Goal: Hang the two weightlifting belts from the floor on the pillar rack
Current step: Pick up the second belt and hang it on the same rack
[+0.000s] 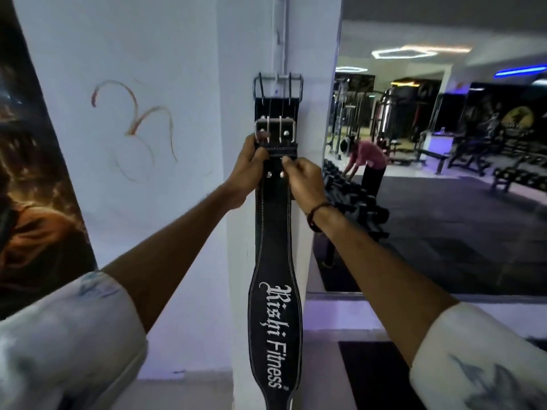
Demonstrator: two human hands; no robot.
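Both my hands grip the front weightlifting belt (275,306) just below its buckle (275,130): left hand (248,170) on the left edge, right hand (305,179) pinching the right. It hangs flat against the white pillar (236,202), over a second belt (276,106) whose buckle sits higher. I cannot make out the rack hooks behind them. The front belt's lower end is cut off.

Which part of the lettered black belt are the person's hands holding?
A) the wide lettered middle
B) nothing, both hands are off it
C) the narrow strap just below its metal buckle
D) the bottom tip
C: the left hand and right hand pinch the belt at its narrow strap just under the buckle.
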